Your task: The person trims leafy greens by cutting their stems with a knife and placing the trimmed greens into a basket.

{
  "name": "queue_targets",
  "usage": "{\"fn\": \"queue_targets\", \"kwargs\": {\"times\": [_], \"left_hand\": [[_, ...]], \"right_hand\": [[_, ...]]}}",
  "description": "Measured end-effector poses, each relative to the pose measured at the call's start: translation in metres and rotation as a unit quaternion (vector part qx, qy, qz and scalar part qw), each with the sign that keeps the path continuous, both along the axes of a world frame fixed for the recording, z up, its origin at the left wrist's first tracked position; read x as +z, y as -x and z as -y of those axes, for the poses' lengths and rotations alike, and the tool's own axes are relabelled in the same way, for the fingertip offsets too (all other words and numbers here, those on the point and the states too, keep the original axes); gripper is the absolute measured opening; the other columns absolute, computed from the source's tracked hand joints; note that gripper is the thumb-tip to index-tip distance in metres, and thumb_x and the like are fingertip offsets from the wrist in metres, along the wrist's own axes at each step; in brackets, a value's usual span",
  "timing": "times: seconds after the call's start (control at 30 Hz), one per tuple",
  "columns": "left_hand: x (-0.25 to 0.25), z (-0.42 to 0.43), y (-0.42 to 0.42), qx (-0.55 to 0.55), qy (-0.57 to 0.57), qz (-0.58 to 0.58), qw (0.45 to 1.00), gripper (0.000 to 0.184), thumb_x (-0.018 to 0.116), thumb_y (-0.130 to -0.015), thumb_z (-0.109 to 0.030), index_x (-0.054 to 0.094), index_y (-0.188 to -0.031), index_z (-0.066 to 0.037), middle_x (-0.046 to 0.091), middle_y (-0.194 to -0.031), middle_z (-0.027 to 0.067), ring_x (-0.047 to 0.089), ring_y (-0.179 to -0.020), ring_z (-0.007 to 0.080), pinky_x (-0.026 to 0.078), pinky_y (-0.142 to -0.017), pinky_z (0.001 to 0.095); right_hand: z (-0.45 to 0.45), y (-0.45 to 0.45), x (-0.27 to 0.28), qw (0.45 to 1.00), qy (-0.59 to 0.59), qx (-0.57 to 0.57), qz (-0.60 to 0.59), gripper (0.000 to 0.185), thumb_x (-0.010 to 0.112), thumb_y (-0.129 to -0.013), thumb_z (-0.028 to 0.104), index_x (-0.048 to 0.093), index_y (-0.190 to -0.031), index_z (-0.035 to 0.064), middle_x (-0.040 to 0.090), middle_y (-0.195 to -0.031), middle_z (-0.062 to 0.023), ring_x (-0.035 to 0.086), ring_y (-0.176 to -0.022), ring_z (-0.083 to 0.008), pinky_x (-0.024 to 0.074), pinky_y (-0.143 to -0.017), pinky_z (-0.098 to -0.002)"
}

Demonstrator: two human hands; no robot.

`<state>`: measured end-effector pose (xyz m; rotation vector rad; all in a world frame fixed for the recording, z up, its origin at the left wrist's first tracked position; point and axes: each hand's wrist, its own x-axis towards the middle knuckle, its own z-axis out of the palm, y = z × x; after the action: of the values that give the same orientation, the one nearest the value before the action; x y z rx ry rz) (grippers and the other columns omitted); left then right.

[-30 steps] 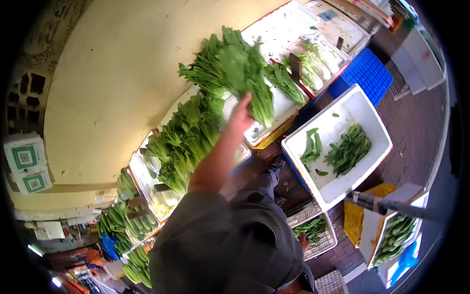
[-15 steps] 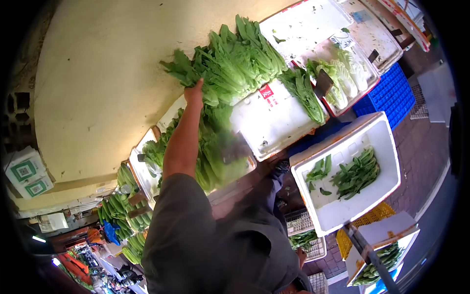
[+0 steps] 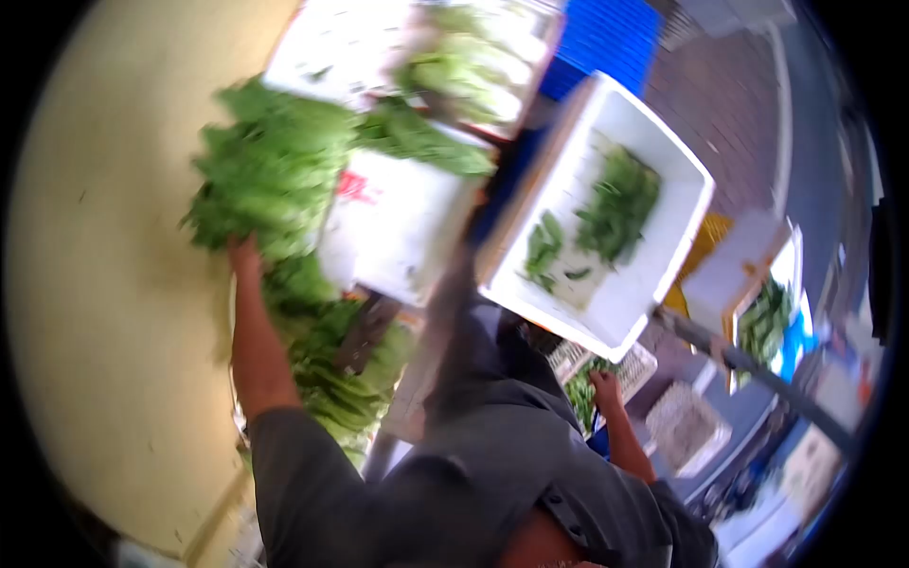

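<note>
My left hand [image 3: 244, 256] is at the near edge of a heap of leafy green lettuce [image 3: 275, 170], its fingers hidden among the leaves and blurred. The heap lies against the pale wall, beside a white foam box lid [image 3: 388, 232] with red print. More long-leaf lettuce [image 3: 331, 379] lies below it, close to my left forearm. My right hand [image 3: 606, 386] hangs low on the other side, its fingers curled, over a white slatted basket [image 3: 639, 369] with greens. A dark blue thing shows just under that hand; I cannot make out what the fingers hold.
A white foam box [image 3: 696, 194] with loose green leaves stands to the right. Napa cabbages [image 3: 473, 71] lie in a tray at the top, near a blue crate [image 3: 606, 38]. A metal bar [image 3: 786, 393] crosses the right side. The yellowish wall [image 3: 114, 237] bounds the left.
The view has swung, so the lettuce and boxes appear further left and turned. My left hand stays at the lettuce. My right hand and forearm now show more fully.
</note>
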<state>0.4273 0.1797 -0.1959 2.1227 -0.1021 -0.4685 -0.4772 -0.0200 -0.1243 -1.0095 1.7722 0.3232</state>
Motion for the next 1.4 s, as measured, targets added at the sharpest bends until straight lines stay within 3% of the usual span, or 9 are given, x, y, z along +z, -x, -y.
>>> {"fn": "queue_targets", "kwargs": {"times": [0.2, 0.37, 0.53, 0.7, 0.77, 1.0, 1.07, 1.27, 1.4], "left_hand": [[0.060, 0.032, 0.065, 0.020, -0.216, 0.145, 0.965, 0.075, 0.070, -0.091, -0.030, 0.036, -0.148, 0.004, 0.040, -0.151, 0.0217, 0.051, -0.128, 0.0345, 0.043, -0.106, 0.0431], [0.155, 0.107, 0.148, -0.017, -0.098, 0.140, 0.985, 0.069, 0.066, -0.093, -0.030, 0.039, -0.146, 0.005, 0.049, -0.142, 0.0216, 0.054, -0.124, 0.0305, 0.045, -0.104, 0.0408], [0.242, 0.239, 0.350, -0.130, -0.117, -0.026, 0.984, 0.052, 0.061, -0.098, -0.033, 0.051, -0.138, -0.002, 0.065, -0.121, 0.0156, 0.062, -0.113, 0.0257, 0.046, -0.104, 0.0377], [0.080, 0.249, 0.494, -0.369, 0.086, -0.313, 0.871, 0.040, 0.056, -0.100, -0.015, 0.052, -0.137, -0.001, 0.060, -0.131, 0.0123, 0.061, -0.114, 0.0207, 0.048, -0.099, 0.0339], [0.028, 0.289, 0.547, -0.369, -0.027, -0.360, 0.857, 0.043, 0.058, -0.099, -0.018, 0.050, -0.139, -0.002, 0.060, -0.132, 0.0111, 0.057, -0.118, 0.0188, 0.047, -0.096, 0.0324], [-0.292, 0.305, 0.593, -0.423, -0.288, -0.072, 0.856, 0.041, 0.055, -0.094, -0.021, 0.053, -0.127, 0.005, 0.064, -0.121, 0.0256, 0.061, -0.112, 0.0415, 0.048, -0.095, 0.0467], [-0.216, 0.339, 0.598, -0.250, -0.308, -0.185, 0.899, 0.036, 0.055, -0.094, -0.023, 0.055, -0.120, 0.002, 0.066, -0.118, 0.0235, 0.063, -0.108, 0.0418, 0.049, -0.094, 0.0471], [-0.213, 0.337, 0.603, -0.165, -0.136, -0.301, 0.929, 0.052, 0.050, -0.099, -0.042, 0.052, -0.130, 0.000, 0.064, -0.118, 0.0199, 0.062, -0.107, 0.0345, 0.049, -0.090, 0.0445], [-0.183, 0.356, 0.601, -0.057, -0.119, -0.505, 0.853, 0.058, 0.045, -0.101, -0.048, 0.050, -0.134, -0.001, 0.060, -0.116, 0.0147, 0.059, -0.102, 0.0312, 0.050, -0.085, 0.0462]], "right_hand": [[0.072, -0.075, 0.005, 0.988, 0.083, -0.078, 0.102, 0.033, 0.067, -0.090, 0.030, 0.067, -0.101, -0.0011, 0.068, -0.084, -0.0074, 0.056, -0.058, -0.0121, 0.0506, -0.051, -0.0279], [0.162, -0.099, -0.027, 0.980, 0.115, -0.101, 0.126, 0.027, 0.065, -0.092, 0.028, 0.066, -0.098, 0.0024, 0.065, -0.084, -0.0034, 0.055, -0.060, -0.0110, 0.0510, -0.053, -0.0286], [0.243, -0.118, -0.103, 0.981, 0.109, 0.146, 0.073, 0.036, 0.067, -0.087, 0.036, 0.066, -0.101, 0.0029, 0.067, -0.089, -0.0105, 0.065, -0.074, -0.0193, 0.0542, -0.065, -0.0360], [0.226, -0.146, -0.204, 0.961, 0.125, 0.238, 0.070, 0.049, 0.070, -0.081, 0.037, 0.062, -0.114, 0.0017, 0.069, -0.098, -0.0213, 0.068, -0.090, -0.0344, 0.0506, -0.083, -0.0427], [0.214, -0.158, -0.236, 0.975, 0.102, 0.187, 0.067, 0.053, 0.071, -0.082, 0.038, 0.060, -0.120, 0.0030, 0.069, -0.104, -0.0213, 0.066, -0.099, -0.0351, 0.0505, -0.086, -0.0428], [0.190, -0.165, -0.280, 0.990, 0.088, 0.086, 0.065, 0.055, 0.072, -0.083, 0.037, 0.057, -0.123, 0.0033, 0.067, -0.109, -0.0222, 0.065, -0.101, -0.0359, 0.0501, -0.089, -0.0415], [0.181, -0.170, -0.291, 0.990, 0.100, 0.059, 0.081, 0.056, 0.073, -0.082, 0.036, 0.057, -0.123, 0.0016, 0.067, -0.109, -0.0232, 0.065, -0.101, -0.0367, 0.0500, -0.090, -0.0418], [0.165, -0.205, -0.290, 0.988, 0.117, 0.045, 0.092, 0.053, 0.070, -0.084, 0.036, 0.057, -0.119, -0.0023, 0.068, -0.105, -0.0253, 0.067, -0.096, -0.0377, 0.0520, -0.086, -0.0426], [0.182, -0.200, -0.255, 0.977, 0.021, -0.061, 0.202, 0.049, 0.068, -0.083, 0.032, 0.057, -0.115, -0.0042, 0.069, -0.100, -0.0262, 0.069, -0.083, -0.0398, 0.0546, -0.077, -0.0432]]}}
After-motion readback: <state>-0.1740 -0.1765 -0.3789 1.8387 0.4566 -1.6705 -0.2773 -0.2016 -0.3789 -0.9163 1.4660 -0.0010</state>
